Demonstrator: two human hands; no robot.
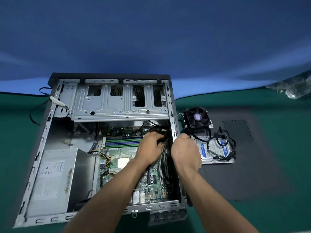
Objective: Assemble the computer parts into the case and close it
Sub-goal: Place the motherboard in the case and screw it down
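Note:
An open computer case (50,132) lies flat on the table, with a green motherboard (121,153) and a silver power supply (53,179) inside. My left hand (149,148) reaches over the motherboard's upper right part, fingers curled round black cables (164,140). My right hand (183,148) is at the case's right wall, fingers curled round a black cable that runs toward the parts outside. A CPU cooler with a black fan (197,117) and a hard drive (215,150) draped with black cables lie to the right of the case.
The dark side panel (249,157) with a mesh vent lies flat under the cooler and drive. A metal drive cage (117,101) spans the case's far end. Crumpled plastic (292,88) sits far right. A green mat (252,216) covers the table; a blue backdrop stands behind.

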